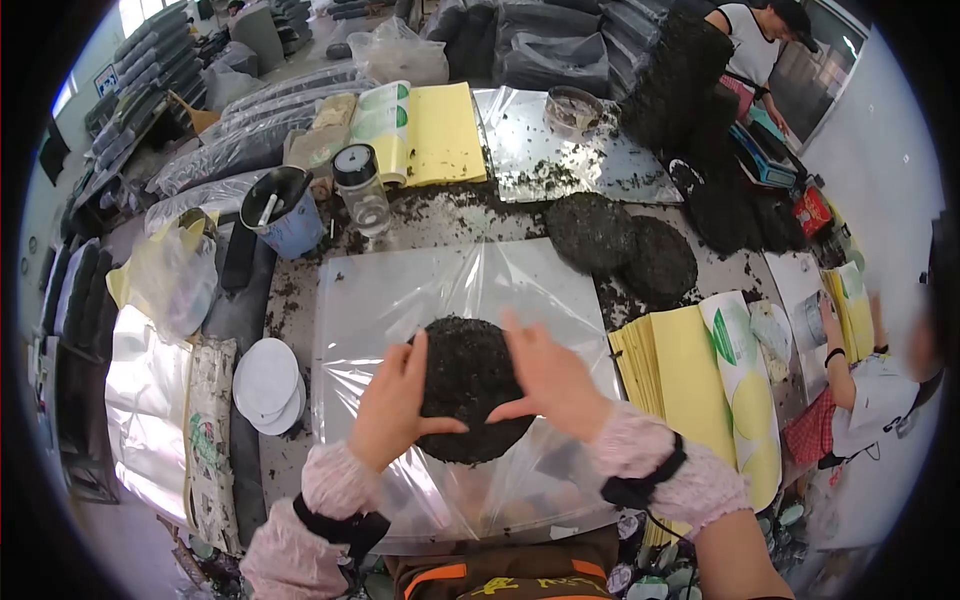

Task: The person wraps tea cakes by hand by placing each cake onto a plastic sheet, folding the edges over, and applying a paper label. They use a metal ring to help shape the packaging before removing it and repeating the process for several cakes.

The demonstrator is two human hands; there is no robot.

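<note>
A round dark cake of pressed leaves [468, 385] lies on a stack of clear plastic sheets [375, 285] in front of me. My left hand [400, 405] rests at the cake's left edge, its thumb stretched over the lower part and its fingers pointing up along the side. On the opposite edge is my right hand [550, 385], fingers spread, its thumb reaching inward over the cake. Two more dark cakes [592, 232] [660, 262] overlap beyond the sheets. Round white paper discs [268, 380] lie left of the sheets.
A blue cup [287, 225] and a clear jar [364, 200] stand behind the sheets. Yellow paper [685, 375] lies at right, with a metal tray [570, 150] farther back. Two co-workers [755, 45] [870, 390] are at right. Leaf crumbs are scattered about.
</note>
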